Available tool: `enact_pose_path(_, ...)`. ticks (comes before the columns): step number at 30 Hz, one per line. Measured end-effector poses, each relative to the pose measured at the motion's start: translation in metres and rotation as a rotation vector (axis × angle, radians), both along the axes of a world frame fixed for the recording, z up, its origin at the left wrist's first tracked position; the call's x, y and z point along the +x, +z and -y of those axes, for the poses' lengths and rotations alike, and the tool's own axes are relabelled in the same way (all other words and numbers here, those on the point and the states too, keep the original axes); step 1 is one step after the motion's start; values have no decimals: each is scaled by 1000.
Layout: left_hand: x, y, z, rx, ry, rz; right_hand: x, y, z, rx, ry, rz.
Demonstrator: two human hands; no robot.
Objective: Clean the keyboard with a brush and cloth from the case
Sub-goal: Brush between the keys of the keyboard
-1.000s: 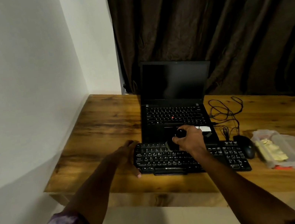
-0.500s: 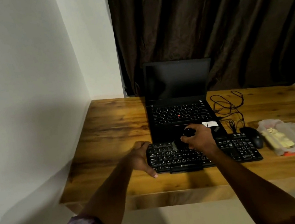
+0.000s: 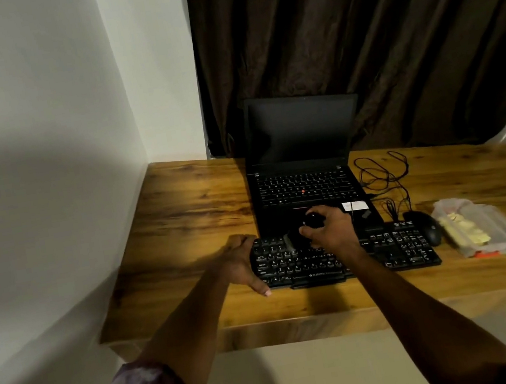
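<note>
Open laptop (image 3: pixel 302 163) seen just beyond the grip, mouse (image 3: pixel 426 226) and coiled cable (image 3: pixel 383 176) to its right, on wooden desk (image 3: pixel 187 209).

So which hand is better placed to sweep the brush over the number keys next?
The right hand. It already grips the brush over the keyboard, nearer the number keys at its right end. The left hand braces the keyboard's left edge and holds no tool.

Head-worn view, forward-down over desk (image 3: pixel 183 223)
</note>
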State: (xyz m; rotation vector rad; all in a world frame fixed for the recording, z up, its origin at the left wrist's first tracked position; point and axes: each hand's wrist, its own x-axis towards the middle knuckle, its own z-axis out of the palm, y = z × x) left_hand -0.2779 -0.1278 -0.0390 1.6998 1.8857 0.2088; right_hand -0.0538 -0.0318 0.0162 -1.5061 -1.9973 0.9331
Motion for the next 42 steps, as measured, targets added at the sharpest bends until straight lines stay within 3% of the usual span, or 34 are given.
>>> enact_pose_path(6, 0, 0, 0, -27, 32, 22, 15, 7, 0, 143, -53, 126)
enact_pose_path(14, 1, 3, 0, -59, 27, -28, -33, 5, 16, 73, 43, 34)
enact_pose_path(24, 4, 4, -2, -66, 31, -35, 34, 14, -9, 128, -92, 119)
enact_pose_path(27, 10, 13, -5, -121, 19, -88, 27, 15, -7, 134, -81, 97)
enact_pose_path(31, 23, 23, -9, -175, 0, -305, 9, 10, -2, 56, -29, 15)
enact_pose_path(37, 31, 16, -11, -46, -65, -293, 34, 5, -11, 2, -78, 23)
enact_pose_path(42, 31, 17, -11, -47, -69, -288, 66, 6, -27, 132, -102, 127)
